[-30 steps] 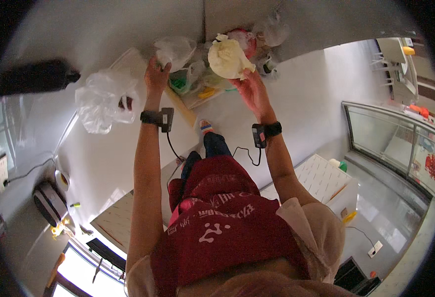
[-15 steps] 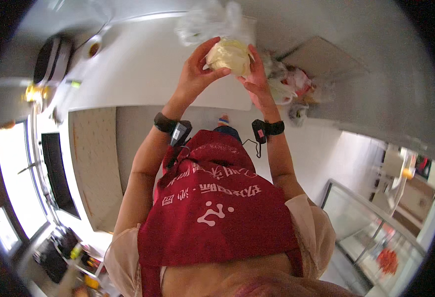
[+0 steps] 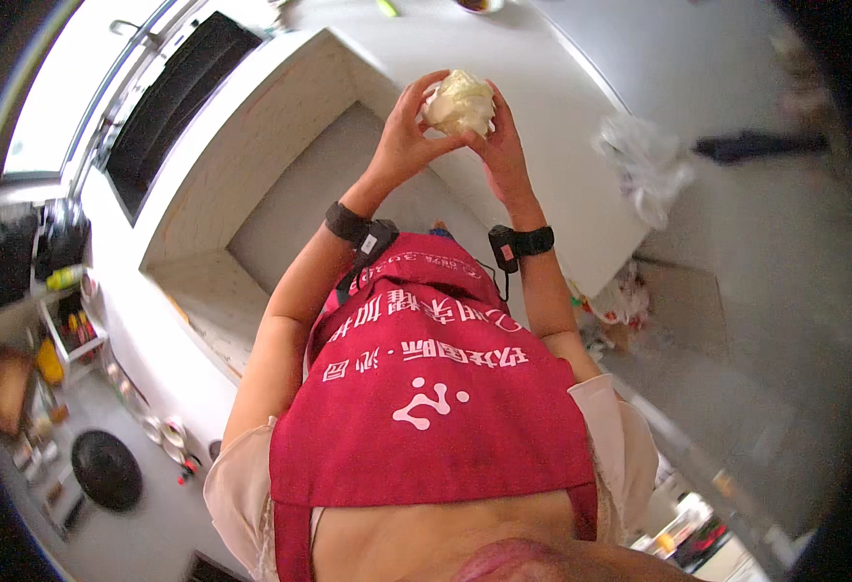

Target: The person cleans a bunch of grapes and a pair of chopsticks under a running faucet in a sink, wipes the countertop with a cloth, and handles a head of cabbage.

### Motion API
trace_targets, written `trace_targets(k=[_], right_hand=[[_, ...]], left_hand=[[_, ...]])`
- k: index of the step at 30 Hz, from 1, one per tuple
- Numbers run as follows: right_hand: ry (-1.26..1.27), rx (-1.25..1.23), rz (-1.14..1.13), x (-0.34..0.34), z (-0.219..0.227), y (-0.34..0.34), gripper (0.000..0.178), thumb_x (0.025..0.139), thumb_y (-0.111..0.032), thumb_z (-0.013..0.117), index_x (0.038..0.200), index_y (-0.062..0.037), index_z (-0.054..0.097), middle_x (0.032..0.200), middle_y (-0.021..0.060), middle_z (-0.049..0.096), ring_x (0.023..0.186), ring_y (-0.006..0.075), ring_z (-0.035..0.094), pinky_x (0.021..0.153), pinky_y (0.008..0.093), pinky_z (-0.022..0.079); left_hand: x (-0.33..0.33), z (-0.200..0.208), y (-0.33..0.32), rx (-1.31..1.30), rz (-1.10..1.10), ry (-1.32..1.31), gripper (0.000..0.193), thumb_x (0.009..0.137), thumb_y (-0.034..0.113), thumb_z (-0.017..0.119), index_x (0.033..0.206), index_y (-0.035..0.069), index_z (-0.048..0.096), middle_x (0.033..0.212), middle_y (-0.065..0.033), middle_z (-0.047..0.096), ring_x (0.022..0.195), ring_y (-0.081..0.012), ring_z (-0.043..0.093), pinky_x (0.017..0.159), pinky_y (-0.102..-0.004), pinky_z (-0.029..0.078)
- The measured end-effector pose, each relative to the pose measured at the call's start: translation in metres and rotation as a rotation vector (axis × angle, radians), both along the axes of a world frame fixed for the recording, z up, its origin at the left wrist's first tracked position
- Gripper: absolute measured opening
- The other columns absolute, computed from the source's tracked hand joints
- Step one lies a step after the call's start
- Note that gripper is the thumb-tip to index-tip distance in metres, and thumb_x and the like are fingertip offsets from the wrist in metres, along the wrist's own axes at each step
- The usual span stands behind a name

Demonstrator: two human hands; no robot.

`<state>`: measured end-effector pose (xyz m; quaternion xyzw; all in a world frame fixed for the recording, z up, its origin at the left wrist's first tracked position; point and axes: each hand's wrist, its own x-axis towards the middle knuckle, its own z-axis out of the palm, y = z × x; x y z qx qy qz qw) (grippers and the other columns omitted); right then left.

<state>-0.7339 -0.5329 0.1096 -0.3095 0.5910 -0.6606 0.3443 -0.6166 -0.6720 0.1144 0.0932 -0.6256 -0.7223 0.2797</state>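
Out in front of me, a pale yellowish-white head of cabbage (image 3: 459, 103) is held up between both hands. My left hand (image 3: 408, 138) curls around its left side, thumb running along the bottom. On the opposite side, my right hand (image 3: 504, 155) grips it, with the thumb reaching in below. The two thumbs come close together under the cabbage. Fingers behind it are partly hidden. A dark band with a small box is strapped to each wrist.
A white counter (image 3: 567, 184) stretches beyond my hands, with a crumpled clear plastic bag (image 3: 642, 167) at its edge. To the left are a built-in black appliance (image 3: 181, 107) and a recessed compartment (image 3: 251, 175). Further down left stand a black round lid or pan (image 3: 106, 469) and a small shelf (image 3: 69, 325).
My view and body have turned left, so the counter and plastic bag now appear further right. The cabbage stays in both hands, and the hands are closer together beneath it.
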Motion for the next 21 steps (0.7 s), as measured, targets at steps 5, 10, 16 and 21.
trace_targets(k=[5, 10, 16, 21], right_hand=[[-0.127, 0.027, 0.089, 0.007, 0.018, 0.008, 0.077, 0.093, -0.014, 0.067, 0.157, -0.0107, 0.023, 0.148, 0.0165, 0.038, 0.125, 0.0265, 0.053, 0.102, 0.0444, 0.051], [-0.085, 0.12, 0.143, 0.014, 0.013, 0.011, 0.066, 0.095, -0.015, 0.064, 0.152, -0.0077, 0.032, 0.144, 0.0162, 0.046, 0.119, 0.0254, 0.059, 0.099, 0.0402, 0.052], [0.043, 0.375, 0.235, 0.04, -0.02, 0.027, 0.047, 0.097, -0.015, 0.061, 0.14, -0.0032, 0.049, 0.126, 0.0125, 0.062, 0.11, 0.0201, 0.063, 0.096, 0.0336, 0.052], [0.041, 0.404, 0.305, 0.033, -0.031, 0.026, 0.04, 0.096, -0.016, 0.063, 0.133, -0.0023, 0.056, 0.118, 0.0093, 0.067, 0.105, 0.0175, 0.065, 0.092, 0.0309, 0.052]], left_hand=[[0.022, -0.019, -0.017, 0.441, -0.104, -0.012, 0.06, 0.094, 0.023, 0.069, 0.143, 0.002, 0.043, 0.132, -0.0108, 0.058, 0.123, -0.0206, 0.056, 0.104, -0.039, 0.049], [0.047, -0.049, -0.037, 0.723, -0.132, 0.091, 0.055, 0.098, 0.035, 0.061, 0.14, 0.004, 0.046, 0.134, -0.0112, 0.058, 0.122, -0.0227, 0.057, 0.105, -0.0425, 0.049], [0.129, -0.073, -0.076, 0.961, 0.042, 0.144, 0.061, 0.097, 0.043, 0.062, 0.14, 0.005, 0.044, 0.137, -0.013, 0.051, 0.128, -0.0252, 0.051, 0.103, -0.0438, 0.051], [0.164, -0.081, -0.137, 0.977, 0.437, 0.178, 0.067, 0.093, 0.043, 0.067, 0.14, 0.004, 0.042, 0.137, -0.0158, 0.047, 0.124, -0.0331, 0.051, 0.101, -0.0503, 0.052]])
